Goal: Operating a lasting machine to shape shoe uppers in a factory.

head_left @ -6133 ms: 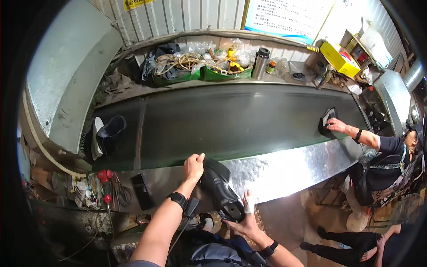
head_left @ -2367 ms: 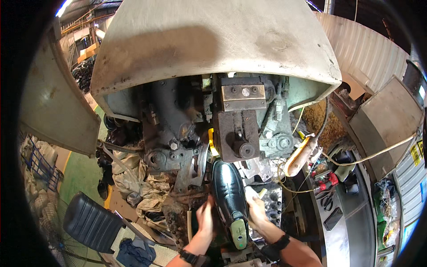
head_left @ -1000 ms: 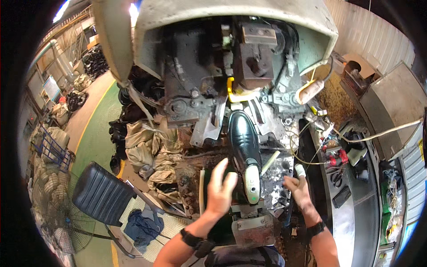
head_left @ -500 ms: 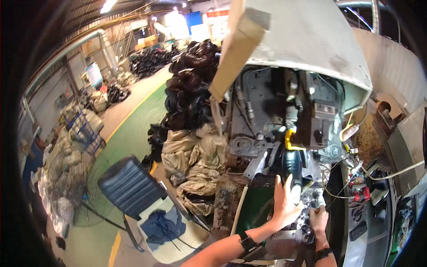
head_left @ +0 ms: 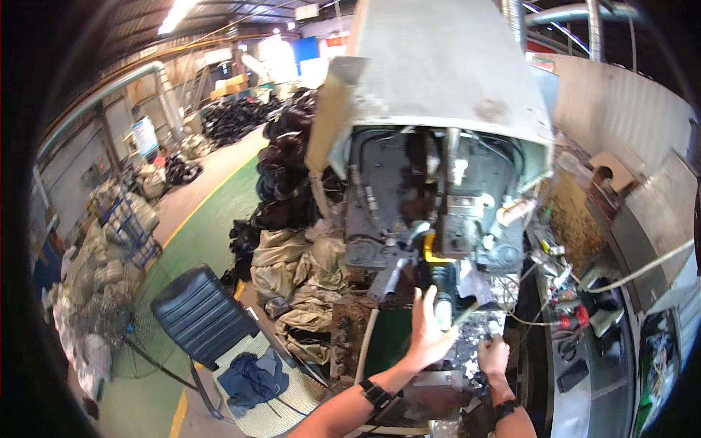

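A long, dark, glossy piece with a pale near end (head_left: 442, 310) points into the machine's mouth, below a yellow bracket (head_left: 436, 250). Its exact kind is unclear. My left hand (head_left: 425, 339) cups the pale end, with fingers along its left side and the thumb toward its right. Just right of it, my right hand (head_left: 493, 355) is closed above a worktop (head_left: 467, 343) littered with whitish scraps. Whatever those fingers hold is hidden. Both wrists wear dark bands.
The grey machine hood (head_left: 453, 66) rises ahead. A black chair (head_left: 201, 314) with dark blue cloth (head_left: 255, 379) stands left, near tan sacks (head_left: 299, 292) and a heap of glossy dark goods (head_left: 285, 175). Scissors (head_left: 568, 347) and a red-ended tool (head_left: 573, 319) lie right.
The whole view has shifted, so machine and hands appear farther left. My left hand stays at the glossy piece's pale end. My right hand remains closed over the worktop, slightly lower against it.
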`<state>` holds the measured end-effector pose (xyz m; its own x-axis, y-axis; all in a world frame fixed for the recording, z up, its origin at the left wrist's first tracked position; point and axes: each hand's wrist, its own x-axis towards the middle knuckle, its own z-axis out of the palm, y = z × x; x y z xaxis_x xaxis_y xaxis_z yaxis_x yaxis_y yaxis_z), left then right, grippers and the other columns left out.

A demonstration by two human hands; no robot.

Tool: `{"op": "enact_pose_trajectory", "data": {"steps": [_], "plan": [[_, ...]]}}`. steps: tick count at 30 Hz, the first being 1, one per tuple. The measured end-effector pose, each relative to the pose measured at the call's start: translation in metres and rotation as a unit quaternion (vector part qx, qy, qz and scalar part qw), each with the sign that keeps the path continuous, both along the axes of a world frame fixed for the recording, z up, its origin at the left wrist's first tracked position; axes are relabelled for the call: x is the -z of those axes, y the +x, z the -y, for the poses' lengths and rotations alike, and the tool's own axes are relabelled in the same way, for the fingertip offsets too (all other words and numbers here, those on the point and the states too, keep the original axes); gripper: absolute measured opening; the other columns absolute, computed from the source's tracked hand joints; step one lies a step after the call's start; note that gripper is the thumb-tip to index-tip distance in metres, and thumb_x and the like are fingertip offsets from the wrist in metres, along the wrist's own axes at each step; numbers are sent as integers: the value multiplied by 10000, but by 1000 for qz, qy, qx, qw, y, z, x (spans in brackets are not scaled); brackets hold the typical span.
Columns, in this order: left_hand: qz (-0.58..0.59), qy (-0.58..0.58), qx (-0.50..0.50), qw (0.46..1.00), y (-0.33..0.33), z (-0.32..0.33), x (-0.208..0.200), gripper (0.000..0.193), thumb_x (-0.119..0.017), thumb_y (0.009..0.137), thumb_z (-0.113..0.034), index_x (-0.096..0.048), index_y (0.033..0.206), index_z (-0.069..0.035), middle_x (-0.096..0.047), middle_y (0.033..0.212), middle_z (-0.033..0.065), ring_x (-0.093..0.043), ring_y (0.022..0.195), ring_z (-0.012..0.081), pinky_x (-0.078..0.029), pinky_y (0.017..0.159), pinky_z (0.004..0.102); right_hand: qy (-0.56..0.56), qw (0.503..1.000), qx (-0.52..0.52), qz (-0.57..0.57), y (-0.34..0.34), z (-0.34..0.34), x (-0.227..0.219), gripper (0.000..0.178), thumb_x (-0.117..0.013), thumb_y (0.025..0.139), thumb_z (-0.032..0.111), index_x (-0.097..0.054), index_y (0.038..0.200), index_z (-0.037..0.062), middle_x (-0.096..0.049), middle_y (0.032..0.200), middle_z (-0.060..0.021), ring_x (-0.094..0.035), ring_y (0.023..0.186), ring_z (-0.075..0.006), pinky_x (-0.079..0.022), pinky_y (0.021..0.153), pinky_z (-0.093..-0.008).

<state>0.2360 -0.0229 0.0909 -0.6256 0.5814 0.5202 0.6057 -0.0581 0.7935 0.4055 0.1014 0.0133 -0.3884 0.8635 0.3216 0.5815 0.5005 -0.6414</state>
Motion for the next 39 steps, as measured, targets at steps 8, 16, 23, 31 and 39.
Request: {"op": "enact_pose_trajectory", "data": {"steps": [8,16,23,31,39], "plan": [[219,12,116,969,-51,34,7,501,-560,991,-37,-443,1477,-9,-582,1362,142,-591,1171,165,-470,983,279,-62,997,-2,39,-4,3,-18,230,-616,868,185,-630,892,-44,-660,731,-286,-655,741,-485,-521,751,-565],[19,-13,90,996,-61,32,3,358,-662,902,21,-632,1258,6,-681,1107,107,-672,984,179,-534,886,295,-77,997,-9,-31,1,-6,-6,229,-646,879,150,-609,844,-73,-663,713,-257,-678,715,-439,-536,677,-501],[41,-128,93,987,-72,41,-14,211,-684,922,-44,-577,1103,-26,-669,1005,54,-638,924,142,-514,838,290,-86,994,-5,-59,1,-1,-3,216,-677,883,151,-607,826,-45,-683,695,-205,-691,693,-398,-549,684,-463],[-48,-168,126,977,-66,45,-41,157,-533,1026,-119,-583,1088,15,-709,884,137,-704,843,218,-539,785,341,-142,989,-23,-39,4,0,-11,237,-604,901,206,-622,961,-22,-673,823,-304,-653,834,-504,-519,811,-556],[-88,-177,127,972,-64,45,-42,164,-495,1029,-102,-585,1071,29,-692,869,135,-691,812,225,-540,773,338,-125,992,-19,-29,4,1,-12,250,-586,904,218,-628,966,-20,-658,794,-326,-653,807,-511,-522,805,-563]]}}
